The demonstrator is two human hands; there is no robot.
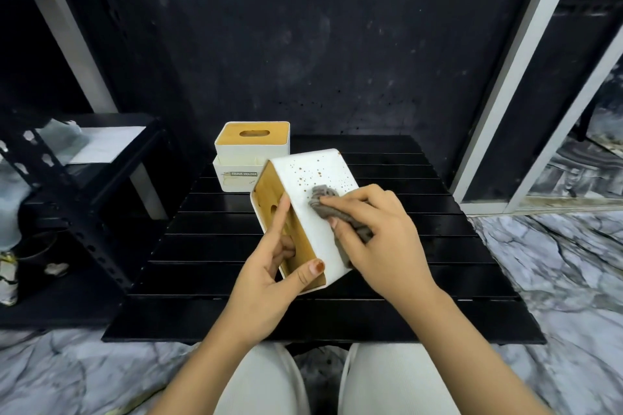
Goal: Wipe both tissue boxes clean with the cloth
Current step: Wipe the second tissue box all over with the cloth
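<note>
Black slatted desk in front of my knees, marble floor around it, a dark metal rack off to my left.

Second tissue box stands upright at the far left of the desk, wooden lid up, label reading "TISSUE HOLDER" facing me. Not touched at this point; I judge it is left to do or to check.

Near tissue box is tipped on its side and tilted, wooden lid facing left, a broad white wall turned up toward me. That wall carries a scatter of small brown specks, thickest toward the far end.

My left hand grips this box: thumb curled onto the near corner, index finger laid straight along the lid, other fingers hooked into the lid slot. My right hand holds the bunched grey cloth pinched under its fingers and presses it against the white wall, just at the near edge of the specks.

Doing this well, as I judge it: keep the left grip firm so the box does not slide under pressure; push the cloth away from me through the speckled patch in overlapping strokes; turn the cloth to a clean fold if specks smear; then rotate the box for the other walls.
</note>
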